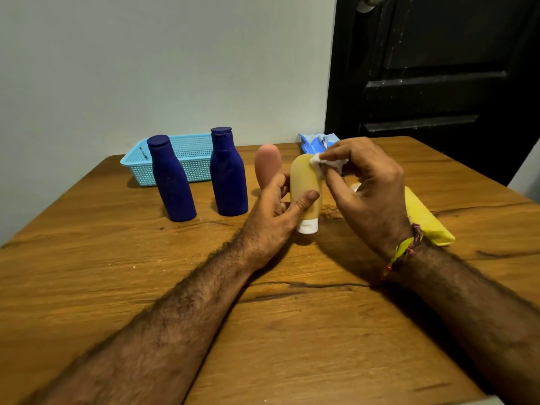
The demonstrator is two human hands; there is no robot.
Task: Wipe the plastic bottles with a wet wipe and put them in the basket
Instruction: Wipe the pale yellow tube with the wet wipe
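Two dark blue bottles (pixel 172 179) (pixel 228 173) are standing before the blue basket (pixel 187 168); the left hand (pixel 277 211) is gripping a yellow tube (pixel 305 191) cap-down while the right hand (pixel 368 185) is pinching a wet wipe (pixel 327 163) against its top

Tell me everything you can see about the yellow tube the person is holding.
The yellow tube is a soft-looking, translucent plastic squeeze tube with a white cap. It stands cap-down, the cap at or just above the wooden table, and its rounded end points up. The left hand grips its body, thumb across the front. The right hand presses a white wet wipe against its upper right side. A pink tube stands just behind it to the left.
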